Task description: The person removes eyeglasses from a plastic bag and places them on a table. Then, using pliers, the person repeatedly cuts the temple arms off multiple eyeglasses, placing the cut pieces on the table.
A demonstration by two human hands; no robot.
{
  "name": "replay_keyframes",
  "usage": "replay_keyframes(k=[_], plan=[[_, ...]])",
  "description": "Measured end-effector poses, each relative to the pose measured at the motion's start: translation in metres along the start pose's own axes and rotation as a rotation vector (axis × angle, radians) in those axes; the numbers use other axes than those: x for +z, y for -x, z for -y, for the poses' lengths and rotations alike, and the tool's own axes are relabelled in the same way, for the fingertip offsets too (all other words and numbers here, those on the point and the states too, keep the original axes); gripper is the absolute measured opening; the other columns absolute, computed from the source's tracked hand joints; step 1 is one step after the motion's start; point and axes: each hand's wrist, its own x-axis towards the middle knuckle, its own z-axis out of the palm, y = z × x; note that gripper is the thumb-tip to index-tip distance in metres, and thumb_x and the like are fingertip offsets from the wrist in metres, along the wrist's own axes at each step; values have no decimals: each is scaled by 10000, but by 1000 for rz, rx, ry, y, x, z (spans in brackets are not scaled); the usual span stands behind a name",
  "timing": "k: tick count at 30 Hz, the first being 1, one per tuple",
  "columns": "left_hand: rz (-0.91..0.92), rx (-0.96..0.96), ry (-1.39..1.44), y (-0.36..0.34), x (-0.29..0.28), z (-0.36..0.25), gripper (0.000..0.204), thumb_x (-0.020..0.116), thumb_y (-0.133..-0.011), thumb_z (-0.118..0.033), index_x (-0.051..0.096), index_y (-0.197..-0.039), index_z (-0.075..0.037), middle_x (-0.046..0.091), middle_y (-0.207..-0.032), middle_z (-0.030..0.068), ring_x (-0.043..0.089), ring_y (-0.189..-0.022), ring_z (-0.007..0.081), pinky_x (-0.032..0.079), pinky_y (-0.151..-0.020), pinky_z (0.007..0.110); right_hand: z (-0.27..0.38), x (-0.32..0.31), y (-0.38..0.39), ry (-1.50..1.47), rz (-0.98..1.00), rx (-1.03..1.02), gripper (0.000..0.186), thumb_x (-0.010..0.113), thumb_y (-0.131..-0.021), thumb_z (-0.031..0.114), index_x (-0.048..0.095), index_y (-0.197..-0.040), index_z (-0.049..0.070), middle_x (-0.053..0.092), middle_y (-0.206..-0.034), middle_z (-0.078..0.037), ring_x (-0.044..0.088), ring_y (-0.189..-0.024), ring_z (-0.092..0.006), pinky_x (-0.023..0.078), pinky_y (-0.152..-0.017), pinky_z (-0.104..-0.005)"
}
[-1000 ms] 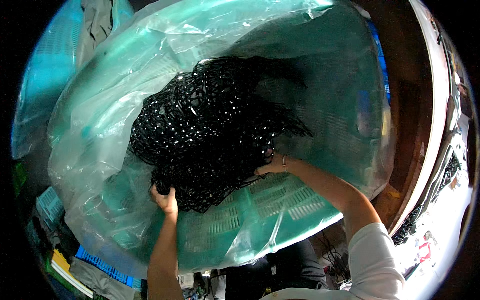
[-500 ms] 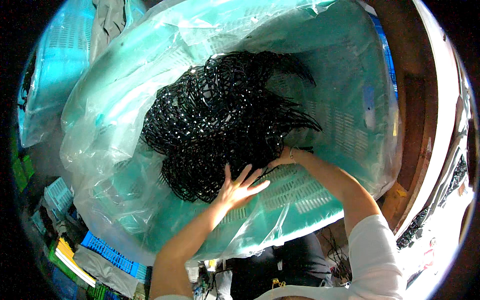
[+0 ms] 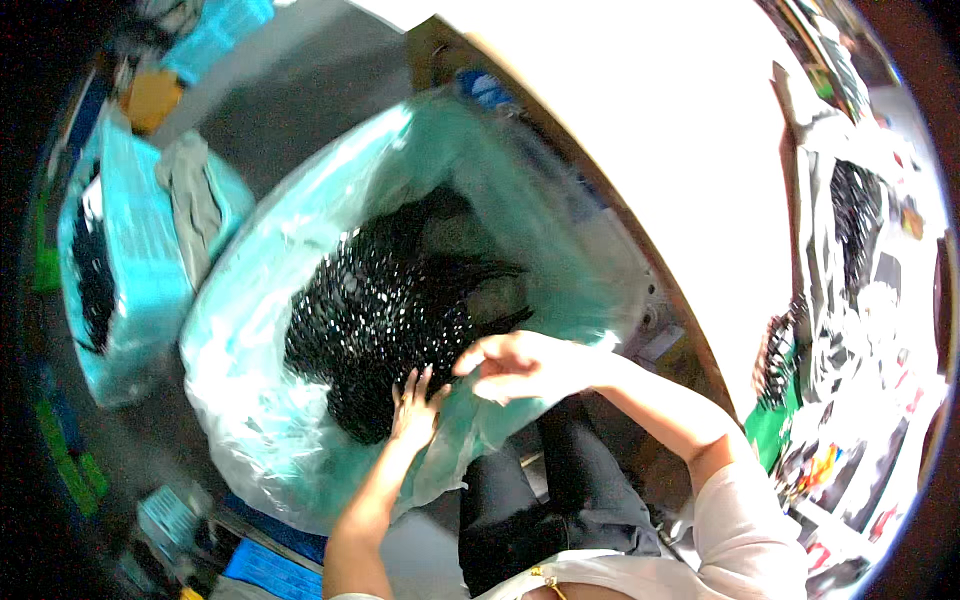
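Two bare hands work at a large green plastic basket (image 3: 390,150), whose walls and rim are draped with a clear plastic liner (image 3: 240,385). Inside this lined basket lies a tangled heap of glossy black strands (image 3: 375,310), bunched toward the middle and near side, with loose ends pointing at the right wall. The left hand (image 3: 415,410) rests at the near edge of the heap, fingers spread and unclenched, the fingertips against the strands. The right hand (image 3: 525,365) is over the near right rim of the lined basket, blurred, its fingers loosely bent and apart from the thumb, with nothing visible in its grasp.

Just left of the lined basket stands a turquoise basket (image 3: 145,250) with a grey cloth (image 3: 188,190) hung over it. More black strands (image 3: 95,285) show at its left side; whether they sit within it or outside cannot be told. Beyond the lined basket, to the far left, is a blue basket (image 3: 218,38), its contents too small to make out. Nearer than the lined basket, at the left, are a small pale-blue basket (image 3: 168,520) and a bright blue crate (image 3: 275,572). Right of the lined basket extends a white tabletop (image 3: 660,130).
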Motion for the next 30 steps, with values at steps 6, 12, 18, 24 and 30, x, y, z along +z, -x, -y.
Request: replay_keyframes(k=[6,12,18,24,30], plan=[[-208,-27,149,26,-54,-77,490,593,-727,-173,436,-1180,-75,404,-1198,204,359,-1109,390,286,-950,451,178,57,251,-546,254,-896,174,515,-812,140,496,-888,-15,431,-629,-101,411,-474,-219,338,-460,-322],[-215,-5,315,0,-89,-204,442,585,-749,-135,439,-1152,-26,464,-1124,178,430,-1061,328,345,-904,376,213,94,430,-7,181,-1207,179,430,-860,119,524,-944,-7,439,-592,-75,407,-452,-182,310,-410,-279],[-115,211,209,-22,-77,-298,418,600,-732,-140,467,-1108,-17,498,-1088,178,452,-1035,328,355,-894,380,162,129,547,168,-109,-1281,226,410,-857,58,552,-1020,-8,456,-562,-32,418,-432,-113,317,-401,-223],[-80,378,116,-55,-98,-397,405,598,-738,-144,472,-1107,-32,496,-1100,176,456,-1025,337,362,-882,389,113,147,611,249,-77,-1198,178,447,-835,134,440,-726,-7,406,-634,-135,388,-493,-281,303,-452,-341],[-139,841,79,-85,-117,-541,426,603,-706,-133,475,-1093,-14,495,-1099,182,447,-1031,356,378,-861,387,40,113,610,653,-539,-597,382,590,-737,219,492,-1024,-14,580,-813,-141,580,-683,-263,470,-618,-334]])
